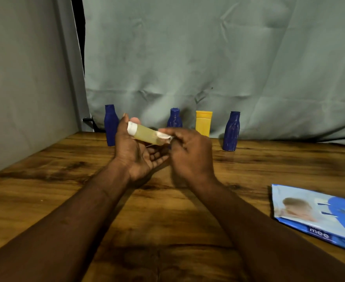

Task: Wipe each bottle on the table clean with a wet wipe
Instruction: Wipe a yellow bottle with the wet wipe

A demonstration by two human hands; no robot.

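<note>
From the head camera, the person's two bare forearms reached out over the wooden table and met near its middle. The left hand lay palm up, thumb and upper fingers curled round the white-capped end of a small clear bottle of pale yellow liquid; the lower fingers were stretched out loosely beneath it. The bottle was held above the table, tilted, cap toward ten o'clock. The right hand, somewhat blurred, had its fingers bent and pinched a white wet wipe against the bottle's other end. Along the far edge stood four more bottles, upright: the left blue bottle at eleven o'clock from the hands, the middle blue bottle at twelve, the yellow bottle just beside it, and the right blue bottle at two o'clock. A blue pack of wipes lay flat at four o'clock, well apart from the hands. A grey cloth hung behind the table.
</note>
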